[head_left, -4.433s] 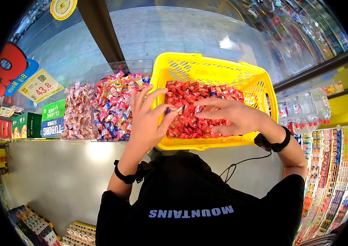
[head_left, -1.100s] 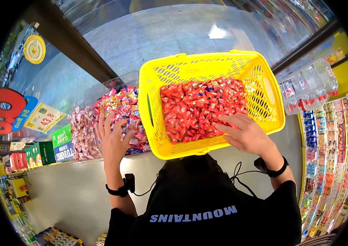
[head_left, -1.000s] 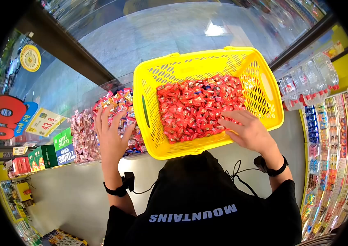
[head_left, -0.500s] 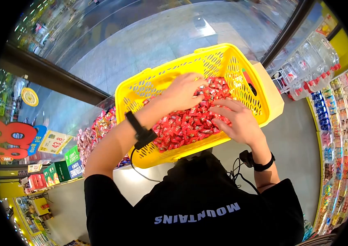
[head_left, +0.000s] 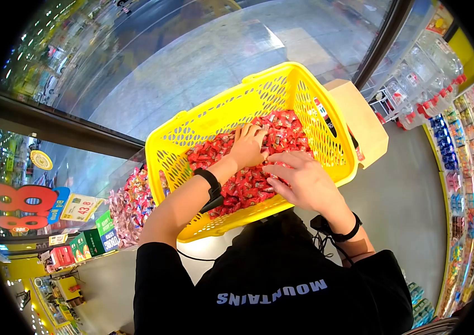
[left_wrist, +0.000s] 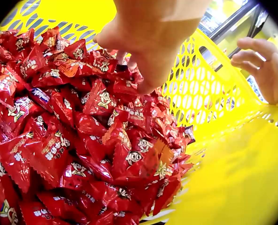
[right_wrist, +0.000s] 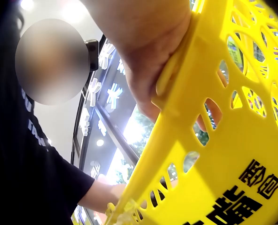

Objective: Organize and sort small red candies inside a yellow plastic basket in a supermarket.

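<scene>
A yellow shopping basket holds a heap of red-wrapped candies, with a few dark blue wrappers such as one candy among them. My left hand reaches down into the basket, fingers apart, fingertips at the candies. From the left wrist, the left hand has its fingertips down in the red heap beside a dark wrapper. My right hand hangs over the near rim with loosely bent fingers and holds nothing. In the right wrist view, the right hand crosses the basket rim, its fingers partly hidden behind it.
Left of the basket stand bins of mixed candies, a price sign and beer boxes. A cardboard box lies at its right, near bottles. Glass windows rise beyond; shelves line the right.
My left hand has gone from the candy bins at left into the basket, then down to the candies. The right hand stays at the near rim. The head view has turned.
</scene>
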Tool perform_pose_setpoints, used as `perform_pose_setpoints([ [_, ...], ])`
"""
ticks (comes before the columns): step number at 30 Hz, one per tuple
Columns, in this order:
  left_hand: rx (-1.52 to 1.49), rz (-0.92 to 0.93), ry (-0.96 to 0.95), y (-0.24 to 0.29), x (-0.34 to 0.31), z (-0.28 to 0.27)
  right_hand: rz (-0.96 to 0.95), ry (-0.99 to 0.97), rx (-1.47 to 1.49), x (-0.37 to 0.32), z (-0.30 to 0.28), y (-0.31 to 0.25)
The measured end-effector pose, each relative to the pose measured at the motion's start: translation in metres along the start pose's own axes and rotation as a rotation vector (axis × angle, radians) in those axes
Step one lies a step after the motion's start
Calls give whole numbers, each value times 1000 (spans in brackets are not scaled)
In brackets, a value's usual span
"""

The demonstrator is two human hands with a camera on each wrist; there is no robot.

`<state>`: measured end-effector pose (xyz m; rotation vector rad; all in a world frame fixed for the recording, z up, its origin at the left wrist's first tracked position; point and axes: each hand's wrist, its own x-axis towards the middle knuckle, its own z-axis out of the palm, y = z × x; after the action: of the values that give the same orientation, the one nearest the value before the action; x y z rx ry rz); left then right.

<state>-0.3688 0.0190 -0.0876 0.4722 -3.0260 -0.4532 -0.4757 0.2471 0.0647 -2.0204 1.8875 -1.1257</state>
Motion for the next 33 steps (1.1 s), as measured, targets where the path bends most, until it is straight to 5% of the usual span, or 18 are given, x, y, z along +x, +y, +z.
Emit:
perform_pose_setpoints([
  [5,16,88,182,-5,1,9,16,-1,13,-1,-1,-4],
  [9,7,62,77,4,3,-12,30,40,-1,-3,3,0],
  [11,-45,9,-43,17,7,-41,49,62,-15,-4,3,0],
  [20,-4,329,-51,75,-41,-214,249,261,-169,-4,3,-5],
  [33,113,338,41,80,-174,-230,-162,82,-60,40,15,-58],
])
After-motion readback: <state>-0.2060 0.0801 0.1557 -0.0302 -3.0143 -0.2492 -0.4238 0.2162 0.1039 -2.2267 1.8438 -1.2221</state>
